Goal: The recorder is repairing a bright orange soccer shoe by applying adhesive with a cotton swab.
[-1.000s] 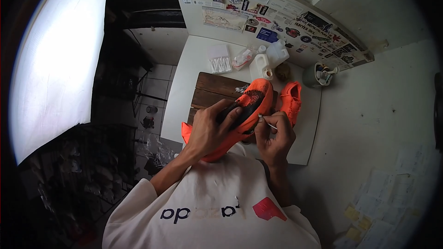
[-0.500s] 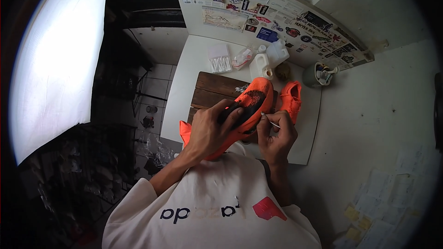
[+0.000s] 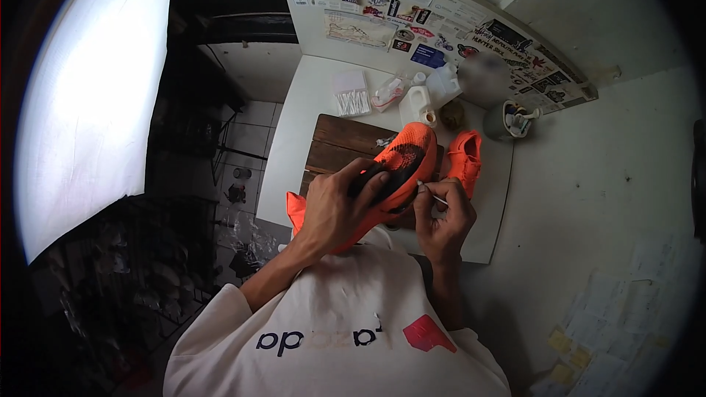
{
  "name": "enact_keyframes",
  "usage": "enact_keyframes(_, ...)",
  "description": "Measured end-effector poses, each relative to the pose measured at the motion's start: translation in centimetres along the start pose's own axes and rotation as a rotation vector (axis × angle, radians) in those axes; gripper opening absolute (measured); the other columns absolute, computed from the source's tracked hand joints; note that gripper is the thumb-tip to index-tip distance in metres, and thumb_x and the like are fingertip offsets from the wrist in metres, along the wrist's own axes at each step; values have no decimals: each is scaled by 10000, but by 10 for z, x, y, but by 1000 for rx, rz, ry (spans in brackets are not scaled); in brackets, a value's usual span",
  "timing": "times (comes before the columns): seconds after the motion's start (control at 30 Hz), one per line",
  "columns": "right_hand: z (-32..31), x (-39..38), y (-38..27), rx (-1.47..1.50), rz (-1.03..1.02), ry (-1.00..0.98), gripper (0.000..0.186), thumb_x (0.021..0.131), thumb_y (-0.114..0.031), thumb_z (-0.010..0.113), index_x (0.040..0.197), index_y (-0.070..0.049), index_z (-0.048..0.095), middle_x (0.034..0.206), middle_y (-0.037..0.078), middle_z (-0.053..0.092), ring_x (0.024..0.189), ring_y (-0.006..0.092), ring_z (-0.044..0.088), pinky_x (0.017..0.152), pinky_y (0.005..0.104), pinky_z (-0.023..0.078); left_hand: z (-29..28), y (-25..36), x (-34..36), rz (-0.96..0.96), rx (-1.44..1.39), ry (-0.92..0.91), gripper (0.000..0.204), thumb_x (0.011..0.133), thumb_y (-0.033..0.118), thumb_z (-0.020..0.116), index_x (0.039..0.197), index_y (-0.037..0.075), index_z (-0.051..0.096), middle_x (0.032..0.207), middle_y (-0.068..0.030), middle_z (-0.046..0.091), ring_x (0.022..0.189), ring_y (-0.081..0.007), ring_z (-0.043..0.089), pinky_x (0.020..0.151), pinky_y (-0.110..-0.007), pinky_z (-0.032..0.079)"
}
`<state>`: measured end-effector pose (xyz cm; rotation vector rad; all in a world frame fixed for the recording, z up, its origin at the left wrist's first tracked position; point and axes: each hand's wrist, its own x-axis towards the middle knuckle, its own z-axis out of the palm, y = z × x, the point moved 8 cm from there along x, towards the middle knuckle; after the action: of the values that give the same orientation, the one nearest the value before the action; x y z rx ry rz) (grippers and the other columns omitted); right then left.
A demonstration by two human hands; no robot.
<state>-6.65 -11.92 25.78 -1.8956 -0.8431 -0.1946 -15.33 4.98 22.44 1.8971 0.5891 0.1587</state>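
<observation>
An orange and black sports shoe (image 3: 418, 138) is held in front of my chest, toe pointing away. My left hand (image 3: 331, 202) grips it from the left, with the fingers over its black upper. On the other side, my right hand (image 3: 446, 226) pinches a thin white cotton swab (image 3: 439, 199), its tip at the shoe's lower right edge. Whether the tip touches the shoe is hard to tell. A second orange shoe (image 3: 463, 165) rests on the white table just beyond my right hand. Beneath the held shoe lies a dark wooden slatted board (image 3: 331, 138), partly hidden.
Along the table's back stand a box of cotton swabs (image 3: 351, 95), a clear plastic bag (image 3: 387, 93), a white jug (image 3: 416, 106) and a translucent bottle (image 3: 443, 85). A grey-green tub of tools (image 3: 506, 123) sits at the right. A sticker-covered panel (image 3: 360, 0) rises behind.
My right hand has shifted very slightly to the right and nearer me with the swab. The left hand and shoe hold almost still.
</observation>
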Motion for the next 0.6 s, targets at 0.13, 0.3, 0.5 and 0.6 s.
enact_keyframes(0.13,1,-1,-5,-23,-31,-27,87,953,-57,717,928,-18,643,794,47,619,615,124,524,549,286,412,0,-5,-1,85,3,61,363,1042,359,671,1173,25,720,791,-163,765,633,-328,735,605,-412,553)
enact_keyframes(0.3,-2,-1,-4,-73,-25,-8,65,962,-58,705,956,-14,658,800,54,623,630,135,552,565,296,432,0,-2,-1,122,29,67,366,1042,364,671,1173,25,720,788,-162,764,629,-329,731,598,-414,548)
enact_keyframes(0.5,-2,3,-5,-81,-49,-30,67,960,-61,713,959,-19,660,821,50,621,650,132,555,573,297,434,-1,1,0,83,41,44,361,1032,329,688,1193,8,721,835,-193,768,710,-322,756,665,-406,565)
enact_keyframes(0.6,2,1,-11,-69,-87,-72,66,943,-40,724,959,-24,662,830,47,619,656,131,557,576,299,436,-4,2,-1,-3,10,1,363,1023,296,706,1213,-13,721,878,-223,771,784,-317,779,730,-394,582)
